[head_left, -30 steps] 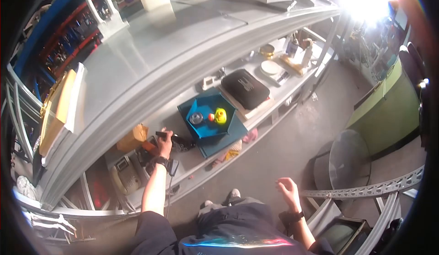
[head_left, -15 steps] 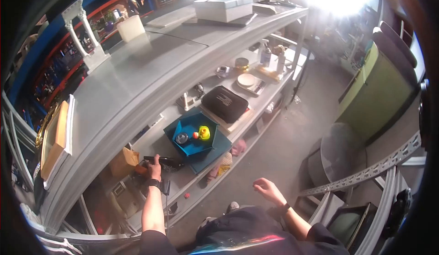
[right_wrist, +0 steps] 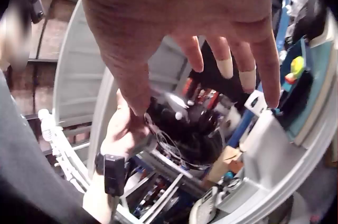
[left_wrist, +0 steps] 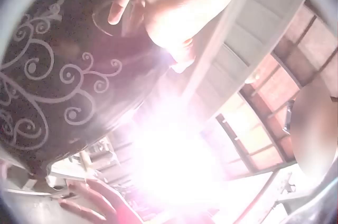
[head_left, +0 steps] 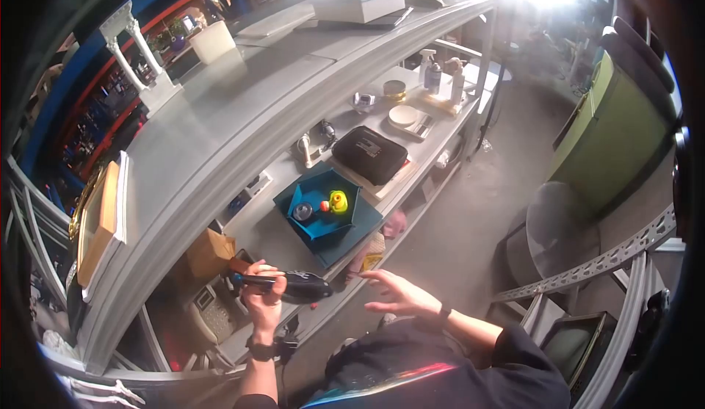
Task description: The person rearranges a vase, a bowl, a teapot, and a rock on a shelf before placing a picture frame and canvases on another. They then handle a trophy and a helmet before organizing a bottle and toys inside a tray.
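My left hand [head_left: 263, 302] grips a glossy black kettle [head_left: 305, 288] by its handle, in front of the shelf's near edge. In the left wrist view the kettle [left_wrist: 68, 76] fills the upper left, with pale scrollwork over its rounded side and a spout-like tip low down. To its right, my right hand [head_left: 396, 295] reaches toward it with fingers apart, holding nothing. The right wrist view has the right hand [right_wrist: 179, 13] spread above the kettle [right_wrist: 185, 134], and the left hand [right_wrist: 119, 134] at the kettle's far side.
A teal tray [head_left: 348, 232] on the shelf holds a yellow duck [head_left: 338, 202], a small red-and-white ball and a clear glass piece [head_left: 302, 211]. Behind lies a black case [head_left: 369, 154]. A brown paper box [head_left: 211, 255] and an old telephone [head_left: 211, 313] stand leftward. A grey upper shelf overhangs.
My left hand has lifted the kettle off the shelf and drawn it toward my body. The right hand has come up and leftward, close to the kettle. The head view has shifted.
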Available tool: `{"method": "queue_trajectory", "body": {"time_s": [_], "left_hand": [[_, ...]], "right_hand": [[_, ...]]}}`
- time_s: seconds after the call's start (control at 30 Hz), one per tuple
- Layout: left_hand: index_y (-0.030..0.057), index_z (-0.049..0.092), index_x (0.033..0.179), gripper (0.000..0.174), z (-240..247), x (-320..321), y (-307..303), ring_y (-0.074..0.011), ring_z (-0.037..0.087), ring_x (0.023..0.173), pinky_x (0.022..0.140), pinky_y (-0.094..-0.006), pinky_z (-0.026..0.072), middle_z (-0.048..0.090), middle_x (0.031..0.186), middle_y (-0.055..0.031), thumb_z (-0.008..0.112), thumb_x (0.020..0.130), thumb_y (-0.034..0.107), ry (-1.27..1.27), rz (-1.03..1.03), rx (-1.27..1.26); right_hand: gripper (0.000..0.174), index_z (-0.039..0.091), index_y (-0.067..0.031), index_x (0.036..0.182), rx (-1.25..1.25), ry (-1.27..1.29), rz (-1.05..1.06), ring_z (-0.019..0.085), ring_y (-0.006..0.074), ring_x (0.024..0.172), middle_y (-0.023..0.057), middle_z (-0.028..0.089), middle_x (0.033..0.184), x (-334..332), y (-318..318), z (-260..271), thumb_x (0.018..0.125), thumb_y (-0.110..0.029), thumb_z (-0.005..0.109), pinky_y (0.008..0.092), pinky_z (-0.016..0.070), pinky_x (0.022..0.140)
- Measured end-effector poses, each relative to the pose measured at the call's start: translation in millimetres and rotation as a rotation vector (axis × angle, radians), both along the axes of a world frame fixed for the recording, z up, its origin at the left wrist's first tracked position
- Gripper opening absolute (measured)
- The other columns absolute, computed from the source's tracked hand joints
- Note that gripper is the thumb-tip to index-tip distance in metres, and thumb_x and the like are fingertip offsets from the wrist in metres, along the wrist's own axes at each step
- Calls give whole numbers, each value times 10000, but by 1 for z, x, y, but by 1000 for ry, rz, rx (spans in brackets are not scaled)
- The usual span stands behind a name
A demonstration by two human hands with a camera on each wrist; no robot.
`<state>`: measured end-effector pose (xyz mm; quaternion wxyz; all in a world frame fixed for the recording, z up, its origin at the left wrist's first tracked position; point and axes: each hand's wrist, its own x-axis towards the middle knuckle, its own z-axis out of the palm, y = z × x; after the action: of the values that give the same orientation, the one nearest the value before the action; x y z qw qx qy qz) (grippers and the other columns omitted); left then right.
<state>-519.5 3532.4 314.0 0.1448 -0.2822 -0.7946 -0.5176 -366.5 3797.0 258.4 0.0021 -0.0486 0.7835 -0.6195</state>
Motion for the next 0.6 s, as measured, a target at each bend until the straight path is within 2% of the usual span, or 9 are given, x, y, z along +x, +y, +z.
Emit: {"method": "queue_trajectory", "body": {"time_s": [0.03,0.1,0.13,0.27,0.33,0.37,0.43,0.5,0.6], "left_hand": [[44,685,833,195,6,12,7,-218,590,927,923,-381,441,617,857,-31,768,799,218,11,12,31],[30,682,824,201,32,53,27,-173,579,927,871,-333,440,611,902,-38,785,799,201,-464,-93,384],[16,692,842,222,31,62,32,-147,565,918,828,-297,429,596,943,-47,802,793,203,-425,-144,436],[7,711,853,272,58,80,34,-169,565,920,813,-320,446,575,998,-70,812,785,250,-313,-167,391],[-13,683,967,402,69,83,28,-190,567,956,832,-335,456,568,1053,-99,818,780,316,-145,-231,128],[-13,683,967,402,70,86,27,-190,567,956,832,-335,456,568,1053,-99,818,780,316,-151,-232,127],[-28,570,1171,610,70,89,26,-218,581,980,850,-348,473,554,1100,-127,819,776,364,-175,-187,148],[-20,393,1329,802,49,86,14,-210,606,1014,871,-342,502,570,1150,-127,860,737,255,-314,-296,175],[-34,430,1314,771,39,91,-1,-183,635,964,833,-321,522,633,1082,-110,867,722,195,-438,-301,11]], "right_hand": [[810,347,-86,1446,61,75,86,495,314,1259,184,457,1378,-7,-6,18,819,-396,756,409,462,1004],[832,377,-76,1434,39,246,113,491,321,1262,188,479,1353,-19,-37,57,776,-368,794,417,432,1035],[832,377,-76,1434,40,249,121,491,321,1262,188,479,1353,-22,-43,59,776,-368,794,417,432,1035],[783,449,-61,1392,-80,227,140,528,311,1227,183,522,1318,-20,-51,68,740,-292,817,402,442,1022],[744,490,-54,1363,-200,229,100,590,288,1157,169,586,1254,-12,-50,80,723,-227,826,374,469,986],[753,486,-30,1359,-248,208,117,593,224,1145,147,601,1253,-10,-47,82,721,-220,840,350,479,972],[753,482,3,1348,-478,3,149,573,170,1138,125,608,1244,-4,-42,88,735,-240,844,333,472,982],[745,494,20,1331,-526,-19,141,575,151,1101,107,628,1184,0,-34,90,744,-271,848,314,479,961],[750,495,21,1326,-453,-23,138,584,155,1094,118,629,1190,5,-23,101,741,-289,848,305,480,953]]}}
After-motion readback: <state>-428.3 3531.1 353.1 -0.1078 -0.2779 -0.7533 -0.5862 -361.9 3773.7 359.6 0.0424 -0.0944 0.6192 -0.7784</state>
